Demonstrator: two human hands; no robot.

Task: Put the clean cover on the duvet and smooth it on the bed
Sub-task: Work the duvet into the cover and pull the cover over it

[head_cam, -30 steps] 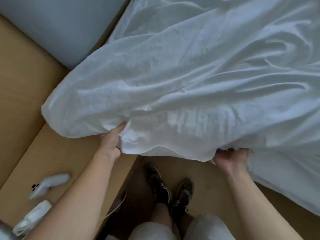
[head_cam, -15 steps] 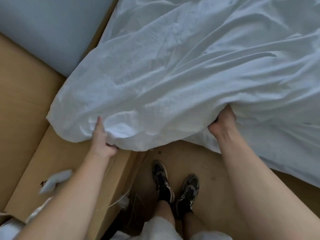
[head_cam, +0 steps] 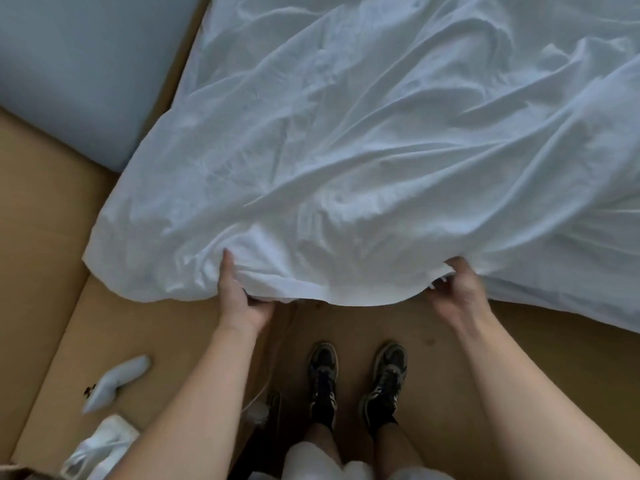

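Observation:
A white duvet in its cover (head_cam: pixel 363 161) lies crumpled across the bed, filling the upper and right part of the view. Its near edge hangs over the bed's side in front of me. My left hand (head_cam: pixel 240 299) grips that edge from below, thumb on top of the fabric. My right hand (head_cam: pixel 457 292) holds the same edge further right, fingers curled under the hem. The cloth sags in a curve between the two hands.
A pale blue pillow or mattress (head_cam: pixel 79 64) lies at the upper left. A wooden surface (head_cam: pixel 104 341) at lower left carries a white controller-like object (head_cam: pixel 114 382) and crumpled white cloth (head_cam: pixel 100 452). My dark shoes (head_cam: pixel 356 379) stand on the wooden floor.
Both hands have shifted along the near edge: the left hand moved rightward, the right hand came down and toward me. The duvet has settled lower and flatter on the bed.

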